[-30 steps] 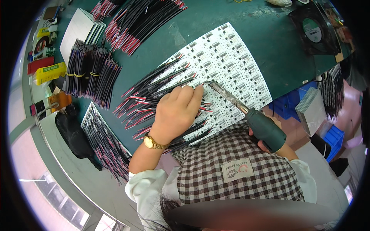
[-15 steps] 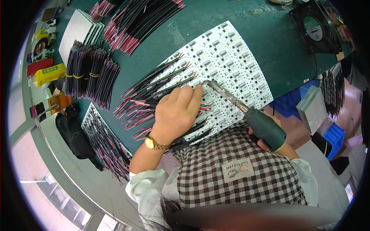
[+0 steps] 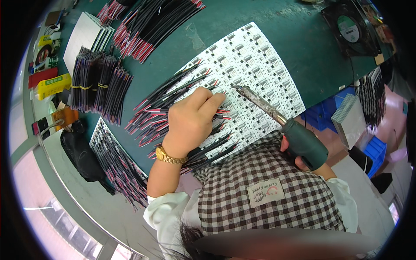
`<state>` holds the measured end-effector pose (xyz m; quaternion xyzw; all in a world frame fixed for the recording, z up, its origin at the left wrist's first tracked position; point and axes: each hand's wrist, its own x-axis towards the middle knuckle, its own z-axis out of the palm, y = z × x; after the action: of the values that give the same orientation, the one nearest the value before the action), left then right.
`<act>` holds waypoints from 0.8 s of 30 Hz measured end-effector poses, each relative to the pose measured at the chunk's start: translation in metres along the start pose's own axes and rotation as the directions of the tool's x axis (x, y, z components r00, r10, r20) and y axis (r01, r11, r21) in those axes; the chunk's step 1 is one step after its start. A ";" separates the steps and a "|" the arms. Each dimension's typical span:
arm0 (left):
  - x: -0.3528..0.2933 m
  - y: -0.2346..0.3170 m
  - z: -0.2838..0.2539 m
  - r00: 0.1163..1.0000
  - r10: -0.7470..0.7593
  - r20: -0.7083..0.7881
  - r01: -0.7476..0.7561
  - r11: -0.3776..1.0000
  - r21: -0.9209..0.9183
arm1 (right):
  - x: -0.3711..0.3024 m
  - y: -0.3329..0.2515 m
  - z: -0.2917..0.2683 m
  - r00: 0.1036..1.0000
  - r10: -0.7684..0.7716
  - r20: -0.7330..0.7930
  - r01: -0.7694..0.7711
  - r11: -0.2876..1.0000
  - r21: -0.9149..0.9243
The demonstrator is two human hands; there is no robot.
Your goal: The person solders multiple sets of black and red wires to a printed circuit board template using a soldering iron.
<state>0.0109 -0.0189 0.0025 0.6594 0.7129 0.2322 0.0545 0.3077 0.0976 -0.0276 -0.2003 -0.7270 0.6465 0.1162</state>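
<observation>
My left hand [image 3: 190,119], with a gold watch at the wrist, is closed over a white circuit board panel [image 3: 264,65]. A small bunch of thin black and red wires [image 3: 225,114] pokes out from under it, gripped in the hand; the fingertips pinch close to the panel, and what lies between them is mostly hidden. My right hand [image 3: 299,162] is wrapped round the dark green handle of a soldering iron [image 3: 307,145], largely hidden behind it. The iron's tip points left, just right of my left fingertips, over the panel. Rows of wires [image 3: 160,93] lie across the panel's left part.
Banded wire bundles [image 3: 97,86] and a loose wire pile [image 3: 156,26] lie at the far left, near stacked white panels [image 3: 82,39]. A wired panel [image 3: 117,160] lies left. A black fan [image 3: 349,28] stands far right; blue bins [image 3: 375,151] sit below the table edge.
My left hand has drawn back slightly left with the wires in it. The soldering iron has shifted a little right, widening the gap between its tip and my left fingertips.
</observation>
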 end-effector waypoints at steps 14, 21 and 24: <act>0.002 0.000 0.000 0.997 0.060 -0.057 -0.062 0.998 -0.021 | -0.010 0.010 0.000 0.997 -0.005 0.077 -0.005 0.991 0.133; 0.002 0.000 -0.001 0.999 0.034 -0.035 -0.035 0.999 -0.037 | -0.006 0.011 0.002 0.994 -0.080 0.069 0.074 0.994 0.083; 0.003 0.001 -0.001 0.999 0.031 -0.031 -0.033 0.999 -0.042 | -0.004 0.001 0.003 0.997 -0.046 0.057 0.041 0.996 0.075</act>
<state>0.0110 -0.0163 0.0041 0.6658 0.6979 0.2583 0.0540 0.3103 0.0930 -0.0284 -0.1609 -0.7099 0.6758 0.1162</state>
